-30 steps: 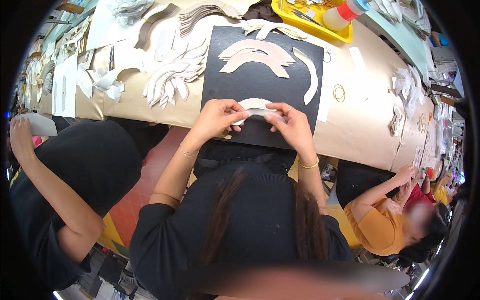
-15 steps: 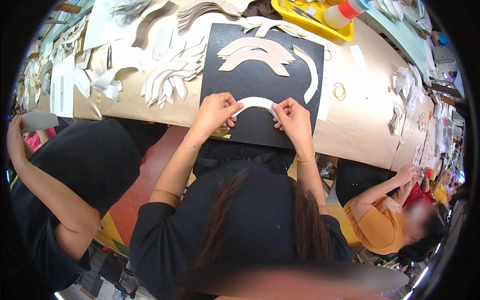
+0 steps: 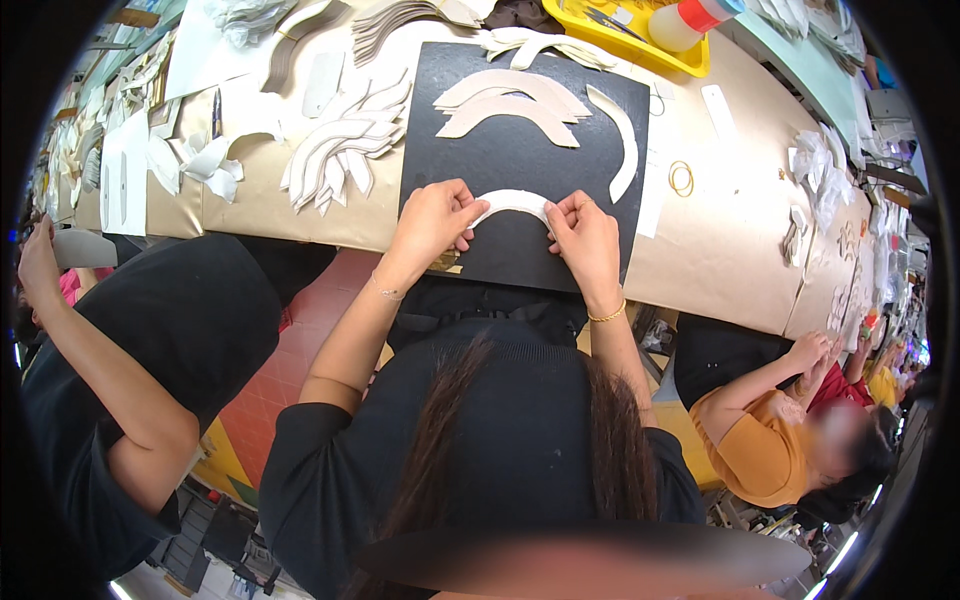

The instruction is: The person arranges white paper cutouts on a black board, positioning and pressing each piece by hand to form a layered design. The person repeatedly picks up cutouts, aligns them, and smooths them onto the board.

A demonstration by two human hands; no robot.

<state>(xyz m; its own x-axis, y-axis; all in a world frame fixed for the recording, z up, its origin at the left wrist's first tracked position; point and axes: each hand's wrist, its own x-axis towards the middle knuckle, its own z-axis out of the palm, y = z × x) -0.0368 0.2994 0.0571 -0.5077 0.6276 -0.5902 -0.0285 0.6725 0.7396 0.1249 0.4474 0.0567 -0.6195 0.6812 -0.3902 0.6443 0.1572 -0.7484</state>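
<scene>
A white curved strip (image 3: 512, 200) arches between my hands over the near part of a black board (image 3: 430, 160). My left hand (image 3: 438, 220) pinches its left end between thumb and fingers. At the opposite end my right hand (image 3: 581, 236) grips the strip the same way. Beyond them on the board lie several beige arched pieces (image 3: 510, 115), partly overlapping. A cream curved strip (image 3: 622, 140) rests along the board's right side. More pale strips (image 3: 535, 45) are heaped at its far edge.
Left of the board spreads a pile of white curved strips (image 3: 345, 145). Stacked grey-beige arches (image 3: 400, 25) lie behind. A yellow tray (image 3: 685, 62) holds a bottle (image 3: 675, 28) and tweezers. Rubber bands (image 3: 681, 178) lie to the right. Co-workers sit on both sides, one in an orange top (image 3: 750, 430).
Both my hands keep hold of the strip, with only a very slight shift. The co-worker's hand at the far left has moved a little, with its pale piece lower.
</scene>
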